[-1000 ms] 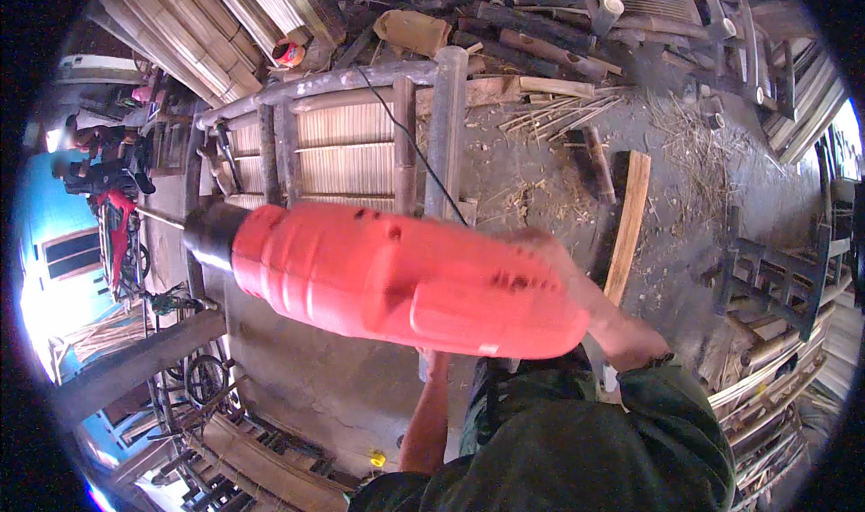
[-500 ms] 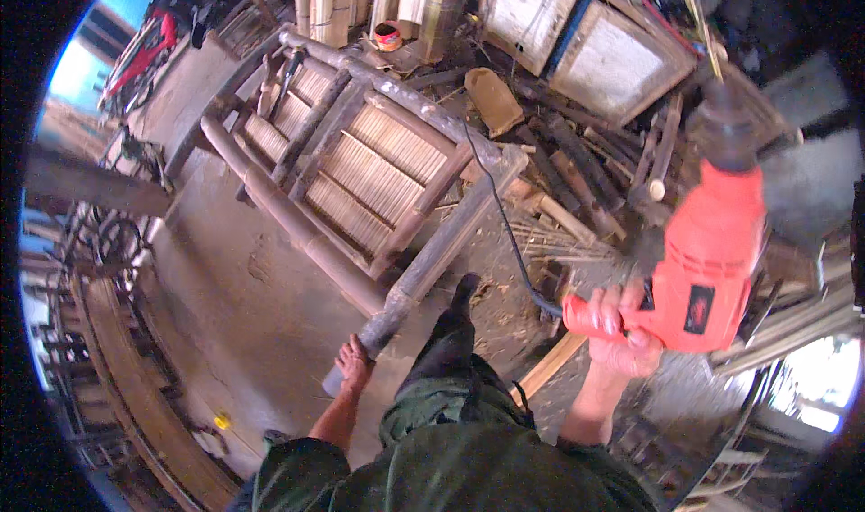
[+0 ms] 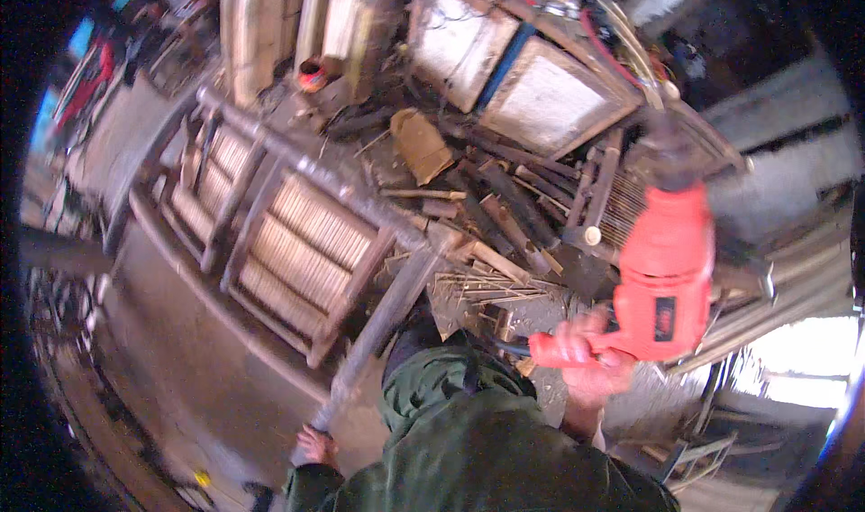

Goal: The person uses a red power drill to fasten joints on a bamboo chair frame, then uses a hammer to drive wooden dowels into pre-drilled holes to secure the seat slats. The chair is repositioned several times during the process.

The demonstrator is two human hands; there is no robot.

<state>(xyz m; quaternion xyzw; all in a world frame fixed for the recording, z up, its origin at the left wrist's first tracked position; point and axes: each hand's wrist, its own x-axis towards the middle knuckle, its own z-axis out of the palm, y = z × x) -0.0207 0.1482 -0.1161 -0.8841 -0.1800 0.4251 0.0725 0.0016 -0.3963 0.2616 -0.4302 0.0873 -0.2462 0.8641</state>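
Drill (image 3: 667,278), red-bodied with a dark chuck (image 3: 665,151), held up on the right of the head view, nose toward the upper edge; chuck and bit blurred. Right grip (image 3: 595,359): fingers wrapped round the drill's handle. Dark cord (image 3: 509,346) runs from the handle end. Left grip (image 3: 317,446): low in view, fingers curled over the near end of a thick pole (image 3: 383,327) of the bamboo frame (image 3: 293,156); exact finger closure blurred. Frame stands left of centre, well apart from the drill, carrying pale slatted panels (image 3: 302,242) between its poles. Beyond it: brown folded piece (image 3: 421,145) near loose bamboo lengths (image 3: 514,224); orange-red can (image 3: 313,75) beside upright bamboo bundles (image 3: 261,34); white-panelled doors (image 3: 563,97) farther right. Thin sticks (image 3: 487,288) lie scattered on the floor (image 3: 189,332). Green garment (image 3: 459,440) fills lower centre.
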